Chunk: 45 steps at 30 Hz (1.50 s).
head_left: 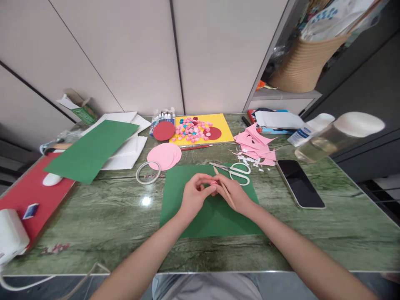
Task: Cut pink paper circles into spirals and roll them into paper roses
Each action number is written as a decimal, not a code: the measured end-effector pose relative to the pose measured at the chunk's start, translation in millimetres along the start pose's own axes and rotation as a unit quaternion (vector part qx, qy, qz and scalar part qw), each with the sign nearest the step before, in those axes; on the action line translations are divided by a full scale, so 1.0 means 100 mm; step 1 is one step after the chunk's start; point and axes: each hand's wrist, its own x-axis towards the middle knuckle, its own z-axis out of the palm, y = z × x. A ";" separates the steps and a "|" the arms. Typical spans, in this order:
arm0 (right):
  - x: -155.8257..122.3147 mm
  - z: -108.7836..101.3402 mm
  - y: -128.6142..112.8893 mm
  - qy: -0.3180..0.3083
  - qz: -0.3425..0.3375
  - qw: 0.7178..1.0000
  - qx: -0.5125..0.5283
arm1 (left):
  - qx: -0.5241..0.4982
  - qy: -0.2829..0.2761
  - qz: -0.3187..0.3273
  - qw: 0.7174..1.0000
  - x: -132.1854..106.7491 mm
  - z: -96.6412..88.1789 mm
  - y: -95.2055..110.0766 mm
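Note:
Both hands meet over a green sheet of paper [212, 225] in front of me. My left hand [195, 193] is closed in a pinch, its fingertips on a small pink piece [213, 183] mostly hidden by the fingers. My right hand [236, 195] is closed too, its fingertips at the same piece. A thin pointed wooden stick [230, 201] lies slanted in the right hand. Just beyond that hand, white-handled scissors [240, 170] rest partly on the green sheet's far edge.
Pink paper circles [162, 156] and a tape roll [137, 177] lie left of centre. Behind are pink and blue pieces [190, 130] on a yellow sheet [226, 127]. Pink scraps [258, 146], a phone [300, 183] and a clear bottle [321, 143] stand or lie at right.

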 end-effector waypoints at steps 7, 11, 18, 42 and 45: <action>-0.01 0.00 -0.01 0.000 -0.002 1.000 -0.005 | -0.008 0.010 -0.008 1.000 -0.02 0.00 0.01; 0.00 -0.01 0.00 -0.004 0.000 1.000 0.004 | -0.049 0.014 -0.044 0.998 0.00 0.01 0.04; -0.01 -0.02 0.00 0.007 -0.005 1.000 0.005 | -0.094 -0.019 -0.056 0.994 -0.01 0.04 0.05; -0.03 -0.01 0.01 -0.020 -0.014 0.998 -0.059 | 0.039 -0.020 -0.028 0.999 0.02 -0.04 0.03; -0.03 -0.01 -0.01 -0.024 -0.014 0.998 -0.049 | 0.024 -0.015 -0.032 0.999 0.02 -0.04 0.03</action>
